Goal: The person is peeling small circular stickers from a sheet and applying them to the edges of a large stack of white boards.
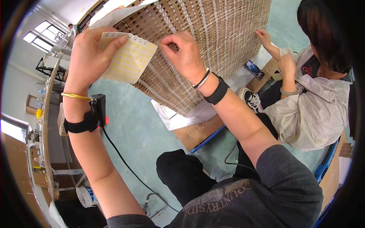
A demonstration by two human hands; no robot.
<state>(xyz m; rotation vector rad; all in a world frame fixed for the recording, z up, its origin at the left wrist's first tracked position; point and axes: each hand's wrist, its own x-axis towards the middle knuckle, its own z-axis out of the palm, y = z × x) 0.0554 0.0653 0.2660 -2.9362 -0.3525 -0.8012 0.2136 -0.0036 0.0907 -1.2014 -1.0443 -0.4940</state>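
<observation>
Left hand (89, 57) gripping yellow sticker sheet (129, 59) beside the brown slatted panel (213, 38); right hand (182, 55) pinched at its rows, contents indiscernible. Risk: sticker possibly landing crooked or dropping, given fingertip-only hold.

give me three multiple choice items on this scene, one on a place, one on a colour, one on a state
1. Where is the phone?
A. on the floor by the co-worker
B. in the left hand
C. on the far bench

2. What colour is the sticker sheet?
A. blue
B. yellow
C. red

3. What is the right hand doing?
A. resting on a knee
B. lying open and flat
C. pinching at the brown panel

Answers:
1 A, it lies beside the panel near the co-worker's shoe.
2 B, the sheet in the left hand holds rows of pale yellow dots.
3 C, thumb and forefinger meet at the panel's rows.
</observation>
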